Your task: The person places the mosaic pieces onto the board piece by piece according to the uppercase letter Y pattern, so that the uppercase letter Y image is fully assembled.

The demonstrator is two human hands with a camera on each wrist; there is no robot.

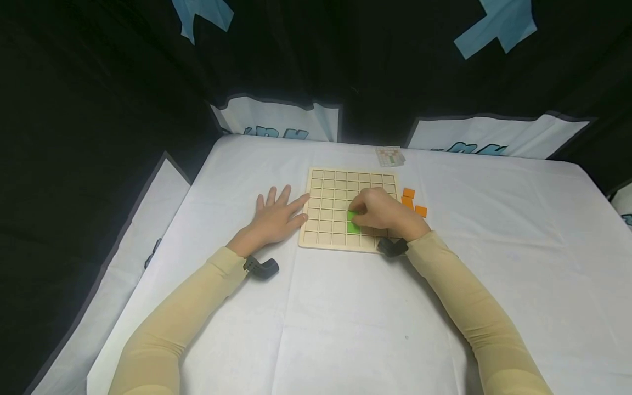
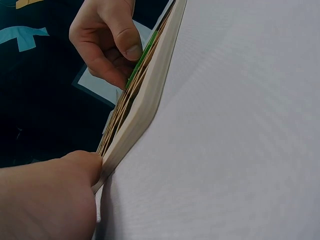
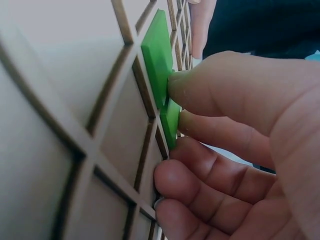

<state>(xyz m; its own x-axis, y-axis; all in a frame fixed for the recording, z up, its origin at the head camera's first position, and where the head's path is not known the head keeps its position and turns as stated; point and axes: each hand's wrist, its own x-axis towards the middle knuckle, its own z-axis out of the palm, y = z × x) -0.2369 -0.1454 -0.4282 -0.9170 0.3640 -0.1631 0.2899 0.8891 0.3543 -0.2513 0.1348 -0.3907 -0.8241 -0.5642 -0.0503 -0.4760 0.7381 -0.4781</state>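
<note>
A wooden grid board (image 1: 326,213) with raised dividers lies flat on the white table. My left hand (image 1: 272,220) rests spread on the tablecloth, its thumb and index finger touching the board's left edge. Over the board's middle, my right hand (image 1: 381,210) pinches a green square tile (image 3: 171,122) between thumb and index finger, down at the grid. Another green tile (image 3: 157,57) sits in the neighbouring cell, right by the thumb; in the head view a green tile (image 1: 353,226) shows beside the fingers. Part of the grid is hidden under my right hand.
Several orange tiles (image 1: 408,193) lie just off the board's right edge, close to my right wrist. A small printed grid card (image 1: 390,157) lies behind the board. Dark curtains (image 1: 316,55) with blue tape hang beyond the table's far edge.
</note>
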